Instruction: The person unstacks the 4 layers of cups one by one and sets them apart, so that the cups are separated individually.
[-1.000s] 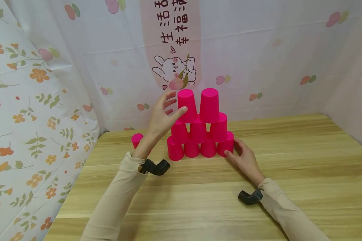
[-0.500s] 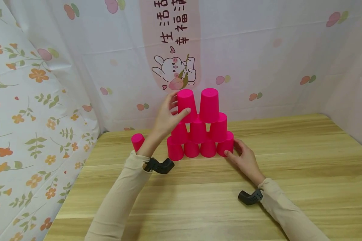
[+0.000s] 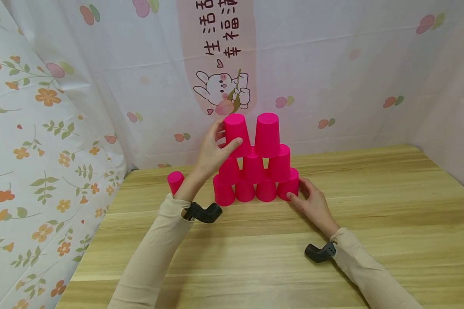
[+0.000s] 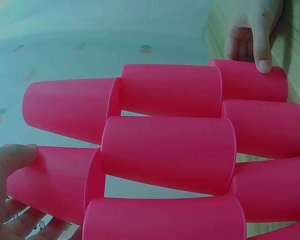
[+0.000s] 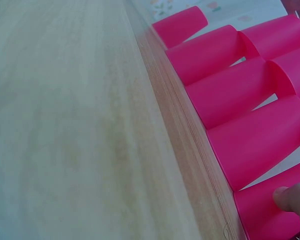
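**Both hands on a pink cup pyramid**

Table (image 3: 371, 223): light wood, fills the lower view; floral sheets (image 3: 42, 128) hang on the left and at the back, w/ a rabbit cartoon (image 3: 222, 92) printed behind the cups.

Pyramid (image 3: 255, 171): upside-down pink cups, near the back edge of the table, centre-left. 4 on the bottom row, 3 above, 2 on top. Rows sit on each other, touching.

Left arm: beige sleeve (image 3: 151, 257), black wrist cam (image 3: 202, 212). Left hand (image 3: 212, 150) raised beside the pyramid's left flank, fingers & thumb curled round the top-left cup (image 3: 236, 133); thumb on the front, fingers behind. Left-wrist view shows the thumb tip pressed on that cup's wall (image 4: 50, 180).

Right arm: sleeve (image 3: 367, 270) & 2nd cam (image 3: 320, 252). Right hand (image 3: 313, 204) low on the table at the pyramid's right end, fingers fairly straight, thumb tip touching the bottom-right cup (image 3: 290, 186). No real grip there, just contact.

Top-right cup (image 3: 267, 134): just beside the held one, untouched.

Lone cup (image 3: 175, 181): also pink, upside down, stands apart to the left of the bottom row, partly behind the left forearm.
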Motion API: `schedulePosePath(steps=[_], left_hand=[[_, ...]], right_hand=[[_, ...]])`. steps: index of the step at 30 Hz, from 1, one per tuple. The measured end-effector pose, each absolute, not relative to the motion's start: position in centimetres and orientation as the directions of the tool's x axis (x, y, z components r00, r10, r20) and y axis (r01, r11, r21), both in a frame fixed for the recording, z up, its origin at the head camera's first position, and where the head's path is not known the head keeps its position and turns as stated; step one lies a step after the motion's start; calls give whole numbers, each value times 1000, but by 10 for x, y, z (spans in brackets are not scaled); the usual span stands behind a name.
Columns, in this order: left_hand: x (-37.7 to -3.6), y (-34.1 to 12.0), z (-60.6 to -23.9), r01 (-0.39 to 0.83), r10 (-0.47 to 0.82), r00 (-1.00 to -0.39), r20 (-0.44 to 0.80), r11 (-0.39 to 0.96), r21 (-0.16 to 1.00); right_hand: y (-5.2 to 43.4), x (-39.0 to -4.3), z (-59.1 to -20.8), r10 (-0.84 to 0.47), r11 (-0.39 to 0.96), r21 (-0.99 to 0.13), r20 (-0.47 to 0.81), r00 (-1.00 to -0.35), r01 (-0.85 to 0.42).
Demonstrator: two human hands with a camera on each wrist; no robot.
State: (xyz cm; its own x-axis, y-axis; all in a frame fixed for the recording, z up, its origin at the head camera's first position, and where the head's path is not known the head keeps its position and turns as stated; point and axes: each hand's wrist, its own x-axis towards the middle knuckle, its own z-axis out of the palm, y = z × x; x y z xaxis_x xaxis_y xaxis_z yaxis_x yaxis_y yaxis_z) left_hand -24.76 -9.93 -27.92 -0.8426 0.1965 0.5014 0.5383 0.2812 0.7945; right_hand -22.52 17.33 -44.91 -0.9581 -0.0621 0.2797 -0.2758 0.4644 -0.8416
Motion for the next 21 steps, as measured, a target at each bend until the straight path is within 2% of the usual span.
schedulePosePath(steps=[13, 21], left_hand=[[-242, -113, -269, 558, 173, -830, 530, 256, 790], [-233, -136, -258, 574, 138, -817, 559, 275, 771]], right_hand=[[170, -224, -450, -63, 451, -849, 277, -959, -275], [172, -224, -449, -56, 466, -844, 272, -961, -266]])
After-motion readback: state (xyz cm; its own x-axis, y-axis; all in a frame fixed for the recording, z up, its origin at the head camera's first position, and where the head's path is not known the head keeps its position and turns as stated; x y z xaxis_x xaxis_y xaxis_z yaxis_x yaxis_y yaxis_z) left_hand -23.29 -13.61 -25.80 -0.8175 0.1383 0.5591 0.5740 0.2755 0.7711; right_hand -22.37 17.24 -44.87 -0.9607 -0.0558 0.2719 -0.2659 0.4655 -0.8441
